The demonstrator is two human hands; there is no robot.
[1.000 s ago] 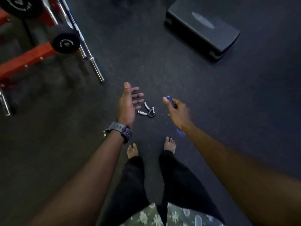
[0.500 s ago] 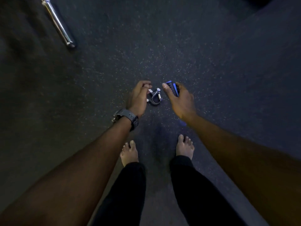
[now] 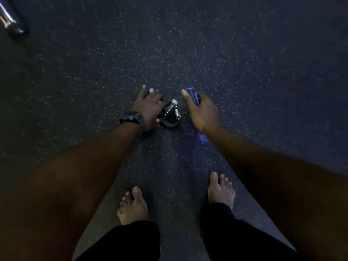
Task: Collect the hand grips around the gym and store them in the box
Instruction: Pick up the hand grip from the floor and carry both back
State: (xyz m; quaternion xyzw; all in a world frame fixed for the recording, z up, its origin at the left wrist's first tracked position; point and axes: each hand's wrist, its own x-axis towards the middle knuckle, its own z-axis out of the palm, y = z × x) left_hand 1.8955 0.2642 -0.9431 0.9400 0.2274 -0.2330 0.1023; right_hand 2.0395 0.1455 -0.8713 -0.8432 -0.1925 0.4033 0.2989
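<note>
A silver hand grip [image 3: 171, 113] with a coil spring and white-capped handles lies on the dark speckled floor in the middle of the view. My left hand [image 3: 148, 108], with a dark watch on the wrist, is down on it, its fingers closed around one handle. My right hand [image 3: 202, 112] hovers just right of it, shut on a blue and black hand grip [image 3: 194, 97]; a blue end of that grip [image 3: 203, 138] pokes out below my wrist. No box is in view.
The chrome end of a barbell [image 3: 8, 19] shows at the top left corner. My two bare feet [image 3: 132, 206] and black trouser legs stand at the bottom. Dark rubber floor [image 3: 263, 63] spreads all around.
The view has dropped closer to the floor. My left hand went from open above the silver grip to closing on it. The barbell slid to the top left corner; the black step platform left view.
</note>
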